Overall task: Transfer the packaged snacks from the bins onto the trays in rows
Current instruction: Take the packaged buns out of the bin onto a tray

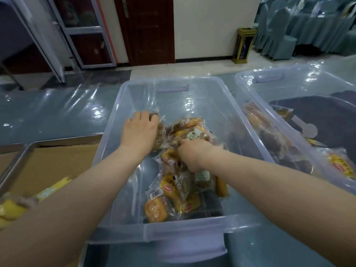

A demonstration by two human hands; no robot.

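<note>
A clear plastic bin [134, 191] stands in front of me with a heap of packaged snacks [173, 191] in clear wrappers, yellow and brown, along its middle. My left hand [139, 130] reaches into the bin and grips a brown snack packet [159, 139] at the far end of the heap. My right hand [194, 153] is curled down into the heap and grips a bundle of packets [192, 132]. A metal tray [17, 162] lined with brown paper sits at the left, with yellow snack packets [11, 209] on its near part.
A second clear bin [300, 89] at the right holds more packaged snacks [342, 166]. The table [48, 110] wears a blue cloth under glossy plastic film. Beyond it are a door, a gold waste bin [243, 45] and covered chairs [279, 33].
</note>
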